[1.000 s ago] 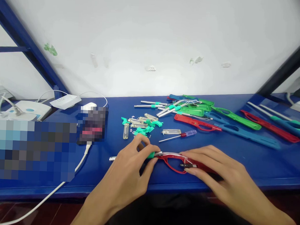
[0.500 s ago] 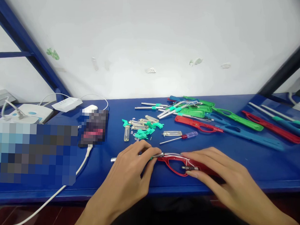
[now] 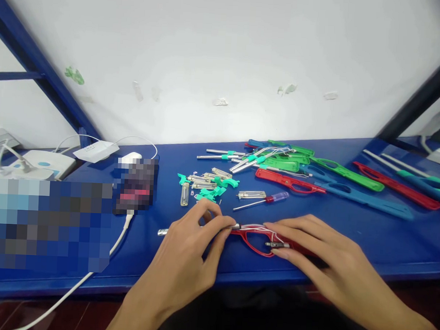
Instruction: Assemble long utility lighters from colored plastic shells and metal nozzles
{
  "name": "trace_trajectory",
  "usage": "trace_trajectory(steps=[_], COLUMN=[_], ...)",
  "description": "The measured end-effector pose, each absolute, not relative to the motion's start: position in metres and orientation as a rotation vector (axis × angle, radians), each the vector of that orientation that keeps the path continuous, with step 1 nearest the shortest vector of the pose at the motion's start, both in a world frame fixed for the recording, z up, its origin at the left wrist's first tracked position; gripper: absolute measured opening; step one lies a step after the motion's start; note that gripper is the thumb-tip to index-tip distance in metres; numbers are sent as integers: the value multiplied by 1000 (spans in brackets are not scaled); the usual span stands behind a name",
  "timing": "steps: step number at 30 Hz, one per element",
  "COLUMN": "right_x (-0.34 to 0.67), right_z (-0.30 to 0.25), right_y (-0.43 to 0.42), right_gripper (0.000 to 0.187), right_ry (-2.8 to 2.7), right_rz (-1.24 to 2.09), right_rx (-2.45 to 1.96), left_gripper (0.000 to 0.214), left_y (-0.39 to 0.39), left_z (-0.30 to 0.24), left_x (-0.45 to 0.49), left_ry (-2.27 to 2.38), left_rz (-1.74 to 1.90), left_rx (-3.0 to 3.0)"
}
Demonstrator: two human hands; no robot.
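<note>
A red plastic lighter shell (image 3: 255, 240) with white wires lies near the front edge of the blue table (image 3: 384, 235). My left hand (image 3: 190, 246) pinches its left end, where a metal tube (image 3: 162, 232) sticks out to the left; the green part there is hidden by my fingers. My right hand (image 3: 318, 252) rests flat on the shell's right half, fingers stretched over it, pressing it down.
Behind lie small green and metal parts (image 3: 208, 184), a purple-handled screwdriver (image 3: 265, 200), and red, green and blue shells (image 3: 314, 174). Long lighters (image 3: 397, 182) lie at right. A blurred object with a white cable (image 3: 122, 229) and white devices (image 3: 93, 150) sit at left.
My left fingers have closed further over the shell's left end, covering the green part that showed before. My right hand has stayed in place.
</note>
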State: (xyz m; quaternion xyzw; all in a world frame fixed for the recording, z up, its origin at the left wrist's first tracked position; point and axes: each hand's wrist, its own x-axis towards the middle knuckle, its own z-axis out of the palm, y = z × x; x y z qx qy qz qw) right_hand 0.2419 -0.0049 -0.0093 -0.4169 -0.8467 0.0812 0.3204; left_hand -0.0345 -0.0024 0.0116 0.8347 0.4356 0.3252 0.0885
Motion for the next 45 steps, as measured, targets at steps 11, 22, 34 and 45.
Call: trace_trajectory(steps=[11, 22, 34, 45], right_x=[241, 242, 242, 242], right_z=[-9, -9, -9, -12], right_y=[-4, -3, -4, -4], right_gripper=[30, 28, 27, 29], right_ry=[-2241, -2253, -2254, -2264], right_rz=[199, 169, 165, 170], right_rx=[-1096, -1090, -1092, -1083], left_gripper=[46, 43, 31, 49], left_y=[4, 5, 4, 4], left_z=[6, 9, 6, 6], left_x=[-39, -39, -39, -39], left_ry=[1258, 1238, 1232, 1166], left_rz=[775, 691, 762, 803], left_rx=[2627, 2579, 2586, 2647])
